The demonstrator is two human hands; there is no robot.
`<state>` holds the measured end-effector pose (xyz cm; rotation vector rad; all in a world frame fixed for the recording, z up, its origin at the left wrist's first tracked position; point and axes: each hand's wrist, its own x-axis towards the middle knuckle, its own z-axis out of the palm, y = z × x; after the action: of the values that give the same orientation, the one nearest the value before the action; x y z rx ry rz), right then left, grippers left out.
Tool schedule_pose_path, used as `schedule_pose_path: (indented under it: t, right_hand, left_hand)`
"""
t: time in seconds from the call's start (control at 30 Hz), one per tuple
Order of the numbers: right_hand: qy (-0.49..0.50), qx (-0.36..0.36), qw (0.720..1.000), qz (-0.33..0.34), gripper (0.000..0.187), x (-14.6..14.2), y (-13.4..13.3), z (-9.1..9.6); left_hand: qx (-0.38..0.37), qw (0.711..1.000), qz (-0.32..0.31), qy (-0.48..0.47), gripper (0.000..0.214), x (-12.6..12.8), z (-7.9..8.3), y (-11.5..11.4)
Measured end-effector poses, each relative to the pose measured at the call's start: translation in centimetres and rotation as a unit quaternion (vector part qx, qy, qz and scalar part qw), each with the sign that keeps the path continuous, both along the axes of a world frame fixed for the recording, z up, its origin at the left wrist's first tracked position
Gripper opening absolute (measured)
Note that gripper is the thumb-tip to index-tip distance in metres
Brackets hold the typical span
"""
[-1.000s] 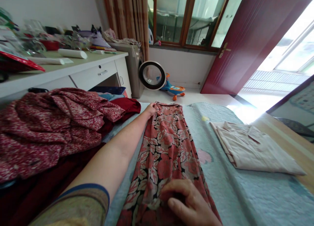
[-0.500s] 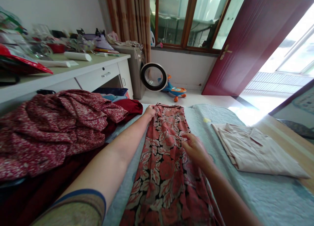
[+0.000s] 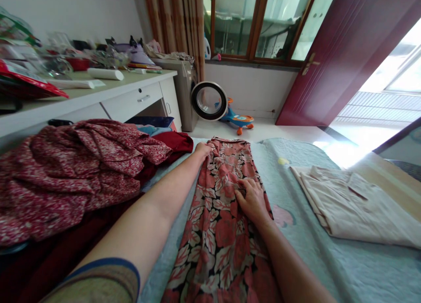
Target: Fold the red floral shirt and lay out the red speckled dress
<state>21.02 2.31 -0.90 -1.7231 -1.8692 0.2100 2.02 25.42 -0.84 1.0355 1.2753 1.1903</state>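
Note:
A long red floral garment [image 3: 223, 224] lies stretched out along the bed [image 3: 329, 268], running away from me. My left hand [image 3: 202, 149] reaches to its far left corner and grips the fabric edge there. My right hand [image 3: 250, 197] rests palm down on the middle of the garment, fingers lying flat and pressing the cloth near its right side.
A heap of red patterned clothes [image 3: 66, 171] sits on the left of the bed. A folded beige garment [image 3: 355, 206] lies at the right. A cluttered desk [image 3: 108, 92] stands at left; a washing machine [image 3: 187, 97], a toy car [image 3: 238, 119] and a dark red door [image 3: 345, 53] are beyond.
My right hand moved from the near end of the floral garment up to its middle and now lies flat on it. The left hand stayed at the far corner.

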Motion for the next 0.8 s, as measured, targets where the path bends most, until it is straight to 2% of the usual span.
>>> schedule_pose_path:
  t: [0.1, 0.17, 0.27, 0.33, 0.4, 0.47, 0.63, 0.7, 0.8]
  right_hand:
    - [0.015, -0.056, 0.998, 0.017, 0.029, 0.4, 0.9, 1.2]
    - [0.047, -0.078, 0.995, 0.028, 0.024, 0.6, 2.4, 2.5]
    - [0.159, -0.085, 0.983, 0.040, 0.022, 0.2, 5.9, 4.5]
    - [0.286, -0.129, 0.947, 0.064, 0.022, -0.6, 8.5, 5.3]
    - [0.414, -0.161, 0.893, 0.073, 0.021, -1.8, 10.9, 5.7]
    - [0.491, -0.182, 0.849, 0.068, 0.020, -3.1, 13.0, 5.7]
    - [0.597, -0.225, 0.765, 0.086, 0.035, -5.7, 16.5, 5.2]
    - [0.619, -0.245, 0.742, 0.079, 0.041, -6.2, 17.4, 4.9]
    - [0.634, -0.276, 0.720, 0.060, 0.045, -6.9, 18.2, 4.5]
  left_hand:
    - [-0.010, 0.999, 0.030, -0.026, 0.014, -0.2, 0.0, -0.1]
    - [-0.009, 0.998, 0.035, -0.052, 0.014, -0.7, 0.2, -0.5]
    - [0.001, 0.995, 0.038, -0.088, 0.018, -1.4, 0.4, -1.2]
    - [0.015, 0.993, 0.046, -0.106, 0.021, -1.6, 0.3, -1.7]
    - [0.029, 0.991, 0.056, -0.120, 0.023, -1.6, 0.1, -2.1]
    - [0.038, 0.989, 0.063, -0.129, 0.024, -1.6, -0.3, -2.3]
    - [0.045, 0.986, 0.059, -0.151, 0.030, -1.7, -1.2, -2.3]
    - [0.045, 0.984, 0.056, -0.163, 0.031, -1.9, -1.2, -2.3]
    - [0.042, 0.982, 0.052, -0.177, 0.032, -2.2, -0.9, -2.4]
